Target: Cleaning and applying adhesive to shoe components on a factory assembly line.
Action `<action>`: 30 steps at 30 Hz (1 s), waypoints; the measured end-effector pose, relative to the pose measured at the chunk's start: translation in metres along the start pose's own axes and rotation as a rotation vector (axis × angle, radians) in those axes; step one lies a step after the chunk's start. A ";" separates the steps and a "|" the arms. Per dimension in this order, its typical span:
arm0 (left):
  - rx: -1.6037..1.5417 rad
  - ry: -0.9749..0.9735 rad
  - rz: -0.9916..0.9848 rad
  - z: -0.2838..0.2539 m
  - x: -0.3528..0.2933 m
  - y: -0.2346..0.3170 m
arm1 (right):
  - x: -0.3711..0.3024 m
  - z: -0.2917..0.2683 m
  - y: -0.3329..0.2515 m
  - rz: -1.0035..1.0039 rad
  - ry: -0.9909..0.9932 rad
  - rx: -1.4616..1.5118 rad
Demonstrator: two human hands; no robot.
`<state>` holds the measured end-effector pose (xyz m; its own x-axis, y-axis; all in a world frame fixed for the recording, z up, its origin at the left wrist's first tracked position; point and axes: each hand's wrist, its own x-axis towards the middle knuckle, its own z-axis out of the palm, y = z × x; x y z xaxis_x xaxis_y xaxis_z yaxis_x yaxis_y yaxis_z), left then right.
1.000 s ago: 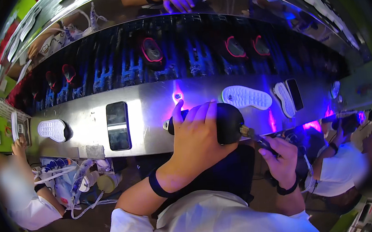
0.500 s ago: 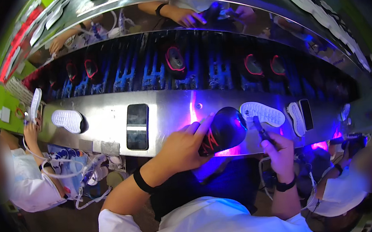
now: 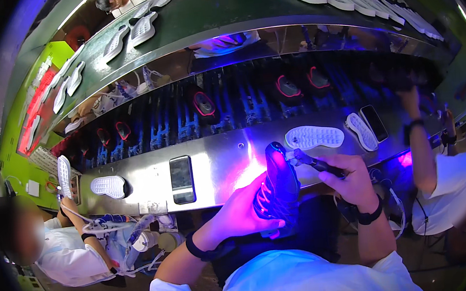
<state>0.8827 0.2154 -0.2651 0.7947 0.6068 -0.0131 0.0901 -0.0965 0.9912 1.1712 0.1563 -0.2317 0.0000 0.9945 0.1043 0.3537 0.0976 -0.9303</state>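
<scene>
My left hand (image 3: 239, 212) is closed round a dark shoe upper (image 3: 283, 188) with glowing reddish lacing. Its toe points away from me, over the bench's near edge. In my right hand (image 3: 354, 177) is a brush (image 3: 320, 164) with a dark handle, its tip at the side of the toe; whether it touches is hard to tell. Just beyond lies a white shoe sole (image 3: 315, 136), tread up. A second white sole (image 3: 362, 132) rests to its right. Purple light falls on the upper and my left hand.
On the metal bench (image 3: 218, 164) lie a phone (image 3: 182, 179), another phone (image 3: 374, 122) and a white sole (image 3: 109, 186). Behind runs a dark conveyor (image 3: 251, 101) carrying several red-rimmed uppers; above is a green shelf (image 3: 203, 13) with soles. Co-workers sit on both sides.
My left hand has turned the upper so its toe points away and its lacing shows. The brush has come to the toe. My view has tilted up, and the right co-worker's arm now reaches over the bench.
</scene>
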 end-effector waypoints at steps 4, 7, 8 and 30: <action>-0.248 0.039 -0.058 0.007 -0.004 0.003 | -0.001 0.000 -0.002 -0.003 -0.064 0.038; -0.314 0.055 -0.143 0.003 -0.007 0.005 | -0.008 0.010 0.017 -0.016 -0.049 0.060; -0.325 0.064 -0.144 0.002 -0.007 0.005 | -0.009 0.012 0.019 -0.011 -0.060 0.056; -0.582 0.295 -0.324 -0.022 -0.006 -0.041 | -0.031 0.016 0.030 0.267 -0.253 -0.011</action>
<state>0.8609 0.2330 -0.3026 0.5798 0.7292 -0.3635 -0.1056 0.5096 0.8539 1.1666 0.1295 -0.2685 -0.1370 0.9628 -0.2330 0.3822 -0.1656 -0.9091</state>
